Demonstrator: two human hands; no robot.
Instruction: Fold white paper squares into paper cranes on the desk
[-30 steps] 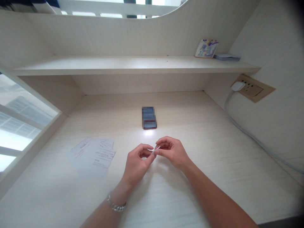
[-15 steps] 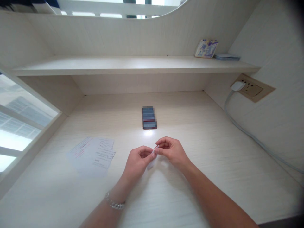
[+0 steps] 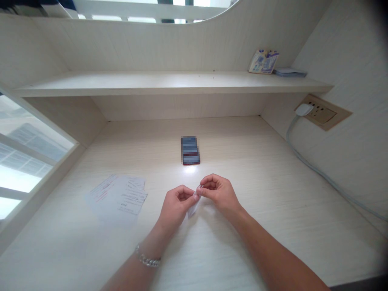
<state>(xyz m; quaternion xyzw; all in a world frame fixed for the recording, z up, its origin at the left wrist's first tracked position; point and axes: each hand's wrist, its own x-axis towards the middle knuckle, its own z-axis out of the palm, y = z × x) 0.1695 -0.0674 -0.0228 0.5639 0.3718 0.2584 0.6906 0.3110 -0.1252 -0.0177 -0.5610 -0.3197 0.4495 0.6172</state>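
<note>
Low over the desk, my left hand [image 3: 178, 204] and my right hand [image 3: 218, 192] meet at the fingertips. Between them is a small translucent plastic packet [image 3: 192, 209], its lower end hanging below my left thumb. Thumb and fingers of my left hand pinch its upper part. My right thumb and index finger pinch its top edge close by, at a thin reddish-dark bit too small to name. The fingers cover much of the packet, and its contents cannot be made out. A silver chain bracelet [image 3: 148, 259] circles my left wrist.
A dark, pixelated phone-like slab [image 3: 190, 150] lies beyond my hands. Written paper sheets [image 3: 119, 198] lie at left. A white plug [image 3: 303, 109] sits in the wall socket [image 3: 325, 114], its grey cable [image 3: 318, 171] running down the right. The shelf [image 3: 151, 79] holds a colourful packet [image 3: 263, 62].
Both hands keep almost the same place and pinch. The right fingertips have shifted very slightly at the packet's top edge, and its hanging end shows a little more.
</note>
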